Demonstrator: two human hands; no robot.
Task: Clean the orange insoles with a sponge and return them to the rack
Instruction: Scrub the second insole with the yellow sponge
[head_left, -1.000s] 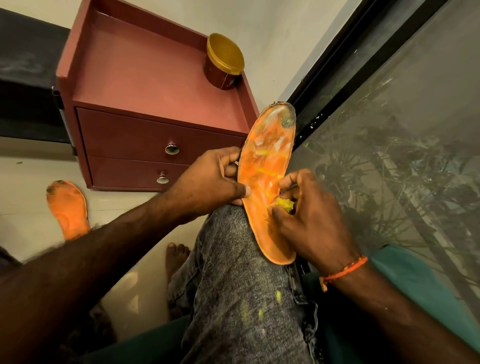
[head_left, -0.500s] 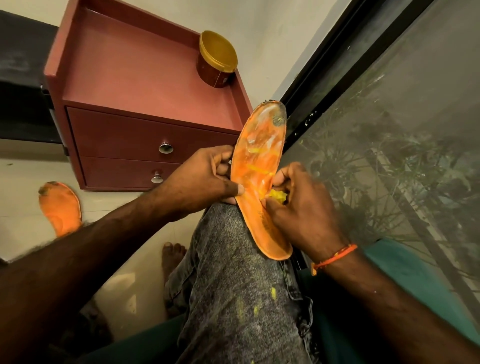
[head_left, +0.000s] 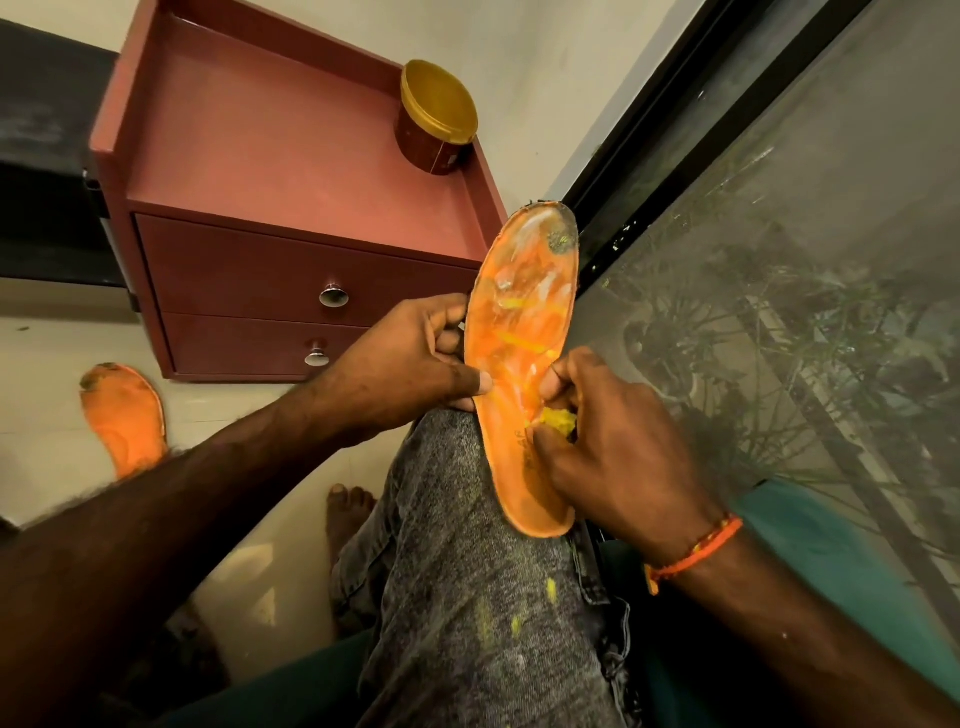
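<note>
Your left hand (head_left: 410, 364) grips the edge of the orange insole (head_left: 522, 364) propped on your knee, while your right hand (head_left: 613, 447) pinches the yellow sponge (head_left: 558, 420) against it. The second insole (head_left: 124, 415) lies on the floor.

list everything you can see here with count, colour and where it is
insole in hand: 1, orange with pale smears and a dark patch at the toe, propped on the knee
second insole: 1, orange with a dirty toe, lying on the floor at left
sponge: 1, yellow, pressed on the held insole
cabinet: 1, reddish brown, two drawers with silver knobs, against the wall
jar: 1, brown with a gold lid, on the cabinet's back right corner
window: 1, dark frame, plants behind the glass, at right
jeans: grey with yellow flecks, on the raised leg
wrist thread: 1, orange, on the right wrist
bare foot: 1, on the floor
left hand: holds the insole's edge
right hand: grips the sponge
</note>
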